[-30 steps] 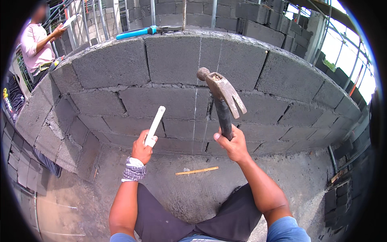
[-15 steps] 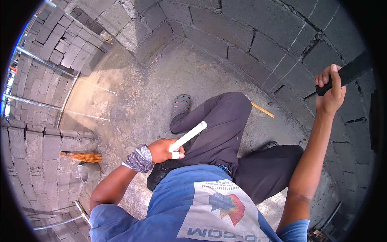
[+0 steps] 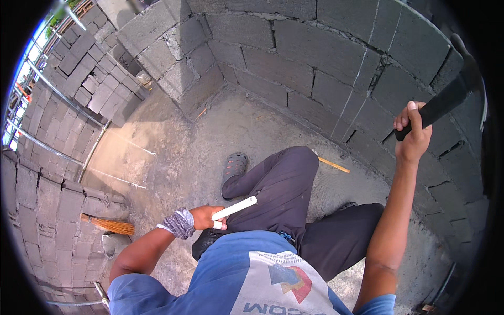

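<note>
The left hand [image 3: 206, 217] is wrapped round a flat white stick [image 3: 235, 208], near the lap — the right hand [image 3: 412, 134] grips a black-handled hammer [image 3: 443, 105] at right, by the block wall [image 3: 320, 50]. A yellow strip [image 3: 334, 165] lies farther off, on the floor [image 3: 273, 131].

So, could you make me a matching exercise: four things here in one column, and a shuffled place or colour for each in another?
1. Hammer
2. White stick
3. Broom
4. Wooden strip

A. Held in the left hand
B. Yellowish, lying on the floor
C. Held in the right hand
D. Orange-brown bristles

Pairs: 1-C, 2-A, 3-D, 4-B
</note>
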`<state>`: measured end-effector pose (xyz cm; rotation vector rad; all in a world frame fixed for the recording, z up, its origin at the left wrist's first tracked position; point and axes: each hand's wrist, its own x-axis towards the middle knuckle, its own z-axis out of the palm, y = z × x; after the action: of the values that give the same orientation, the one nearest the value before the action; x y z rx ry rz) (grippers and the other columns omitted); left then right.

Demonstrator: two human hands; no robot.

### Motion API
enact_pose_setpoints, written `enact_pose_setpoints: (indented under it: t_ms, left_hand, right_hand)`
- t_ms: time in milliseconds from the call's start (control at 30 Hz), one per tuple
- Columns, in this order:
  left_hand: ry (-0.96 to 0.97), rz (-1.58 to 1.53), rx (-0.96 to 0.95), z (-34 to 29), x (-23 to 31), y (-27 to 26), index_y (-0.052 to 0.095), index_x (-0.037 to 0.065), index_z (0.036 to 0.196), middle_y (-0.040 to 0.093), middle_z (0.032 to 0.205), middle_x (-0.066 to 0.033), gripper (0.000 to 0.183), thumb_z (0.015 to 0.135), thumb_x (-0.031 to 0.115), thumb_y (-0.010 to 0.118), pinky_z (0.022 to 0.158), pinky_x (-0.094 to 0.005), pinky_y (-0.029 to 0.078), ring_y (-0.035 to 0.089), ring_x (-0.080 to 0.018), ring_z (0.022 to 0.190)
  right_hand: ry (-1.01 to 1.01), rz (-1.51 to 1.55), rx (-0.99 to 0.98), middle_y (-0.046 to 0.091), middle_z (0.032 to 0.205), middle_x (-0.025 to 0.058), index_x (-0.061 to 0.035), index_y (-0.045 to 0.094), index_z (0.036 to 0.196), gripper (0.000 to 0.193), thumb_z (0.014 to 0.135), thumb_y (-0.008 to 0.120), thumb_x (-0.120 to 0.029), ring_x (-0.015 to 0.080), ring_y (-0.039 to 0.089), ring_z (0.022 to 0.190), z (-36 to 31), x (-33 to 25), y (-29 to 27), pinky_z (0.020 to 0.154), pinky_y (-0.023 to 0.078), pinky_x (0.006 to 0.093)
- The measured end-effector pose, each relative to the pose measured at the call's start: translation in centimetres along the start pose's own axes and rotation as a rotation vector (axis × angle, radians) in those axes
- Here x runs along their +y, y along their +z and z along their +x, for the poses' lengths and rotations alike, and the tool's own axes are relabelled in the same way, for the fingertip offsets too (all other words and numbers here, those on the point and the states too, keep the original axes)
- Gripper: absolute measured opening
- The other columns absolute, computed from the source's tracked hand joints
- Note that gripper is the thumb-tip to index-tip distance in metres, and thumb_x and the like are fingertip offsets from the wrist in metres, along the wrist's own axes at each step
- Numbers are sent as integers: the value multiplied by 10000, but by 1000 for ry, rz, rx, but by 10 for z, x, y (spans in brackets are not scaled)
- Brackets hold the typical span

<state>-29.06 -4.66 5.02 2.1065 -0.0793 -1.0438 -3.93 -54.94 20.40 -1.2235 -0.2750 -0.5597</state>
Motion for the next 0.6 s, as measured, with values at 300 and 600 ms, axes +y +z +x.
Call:
enact_pose_setpoints:
  t_ms: [300,600]
  left_hand:
    - [109,-13,99,-7,-15,9,665,76,1074,731,988,-97,355,1005,417,741,894,-403,529,713,-265,977]
    - [89,-154,338,-12,-79,42,660,49,1008,747,968,-97,294,967,302,802,872,-370,547,726,-235,932]
  right_hand:
    - [10,9,92,524,672,-2,-90,561,846,208,995,698,-141,100,504,570,4,4,21,543,417,281]
    - [75,-82,78,557,634,-28,-88,598,834,244,965,760,-215,75,527,540,0,24,35,518,395,279]
